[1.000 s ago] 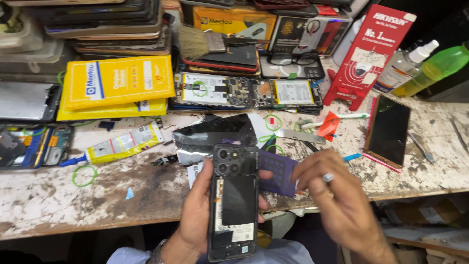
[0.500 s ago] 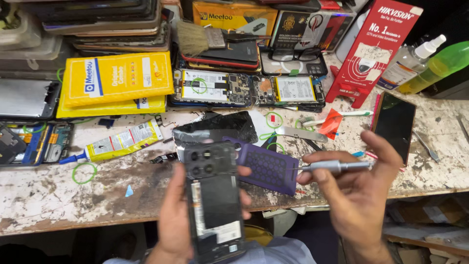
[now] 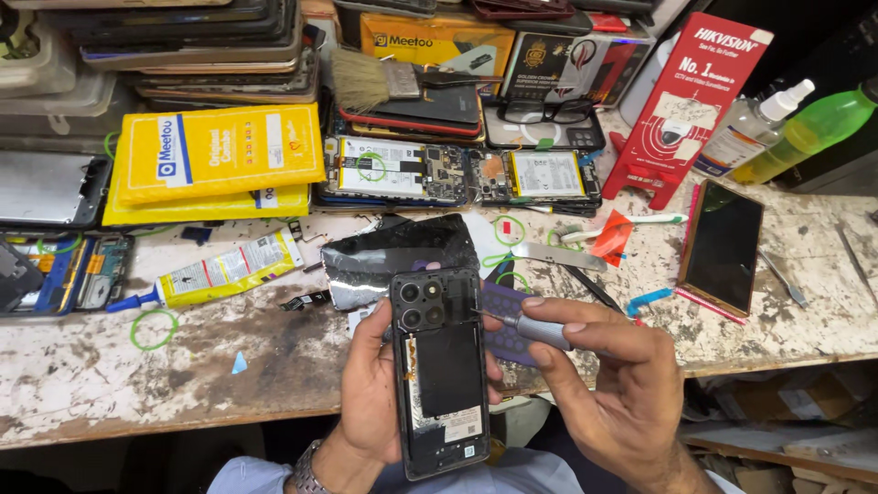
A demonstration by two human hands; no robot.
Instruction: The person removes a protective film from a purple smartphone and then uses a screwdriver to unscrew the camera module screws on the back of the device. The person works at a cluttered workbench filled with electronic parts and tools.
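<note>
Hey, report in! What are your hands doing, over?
Left hand holds opened phone. Right hand holds screwdriver, tip at phone's edge. Nothing blocking.

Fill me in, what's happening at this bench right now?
A person is working on an opened black phone with its back cover off. The left hand holds it upright over the edge of the worn workbench. The right hand holds a small screwdriver, its tip at the phone's upper right edge beside the camera module. A tube of glue, two more opened phones and a brush lie behind.
</note>
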